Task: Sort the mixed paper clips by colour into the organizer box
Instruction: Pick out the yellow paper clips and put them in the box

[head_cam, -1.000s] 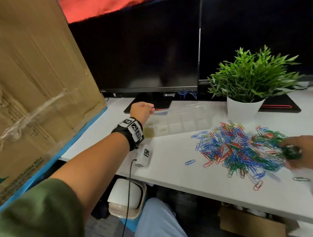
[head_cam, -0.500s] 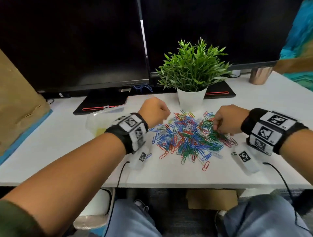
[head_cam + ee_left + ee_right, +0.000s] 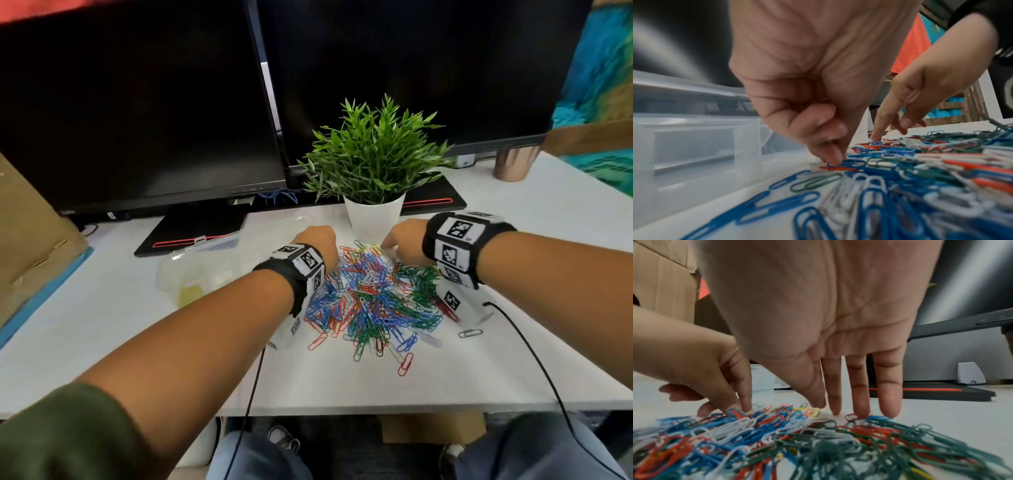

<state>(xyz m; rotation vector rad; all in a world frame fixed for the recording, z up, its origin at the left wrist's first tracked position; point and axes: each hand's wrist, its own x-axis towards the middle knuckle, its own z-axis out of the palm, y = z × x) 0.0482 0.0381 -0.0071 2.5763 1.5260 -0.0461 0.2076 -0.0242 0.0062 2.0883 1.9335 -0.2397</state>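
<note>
White desk [image 3: 102,329], two dark monitors [image 3: 137,102], potted plant [image 3: 373,157].

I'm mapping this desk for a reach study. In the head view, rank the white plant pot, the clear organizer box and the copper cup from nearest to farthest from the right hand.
1. White plant pot: just behind the right hand, slightly to its left.
2. Clear organizer box: across the paper clip pile, on the left.
3. Copper cup: far back right, by the monitor.

An office desk: two dark monitors [image 3: 137,102] on a white desk [image 3: 102,325], a potted plant [image 3: 373,164] between.
</note>
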